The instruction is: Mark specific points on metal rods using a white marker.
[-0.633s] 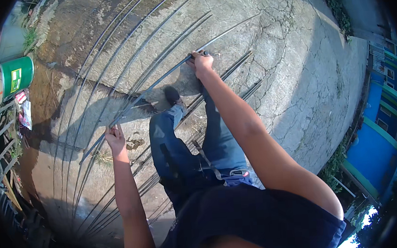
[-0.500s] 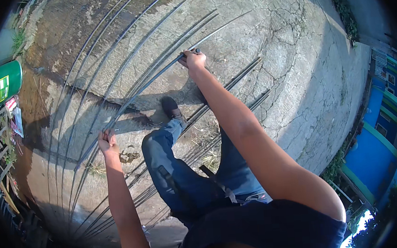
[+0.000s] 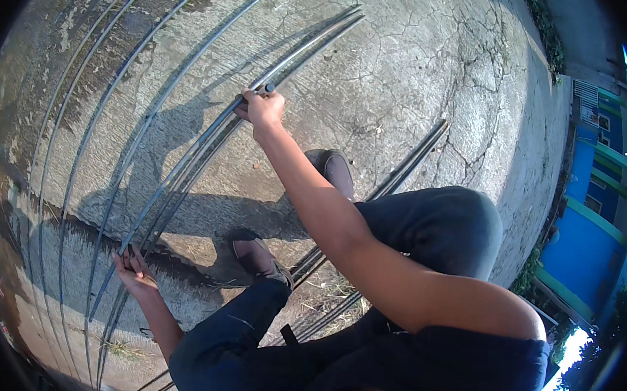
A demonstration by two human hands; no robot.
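A long, thin grey metal rod [image 3: 184,161] runs slantwise across the concrete, low over or lying against similar rods. My right hand [image 3: 262,108] is closed round its upper part. A small dark cylinder [image 3: 270,88] sticks up beside that hand's fingers; I cannot make out its kind. Farther down, my left hand [image 3: 135,270] has its fingers curled at the same rod near its lower end. Just to the right of the held rod, other dark rods [image 3: 198,163] lie close together.
Several more rods [image 3: 107,101] lie spaced out to the left. Another bundle of rods [image 3: 416,155] passes under my bent legs. My shoes [image 3: 256,254] stand on cracked concrete [image 3: 399,66], where a broken ledge [image 3: 180,266] runs across. A blue building [image 3: 587,256] stands at the far right.
I have sunk into a deeper crouch with knees bent wide. Both hands have shifted left in the picture with the rod, which has come down next to the other rods.
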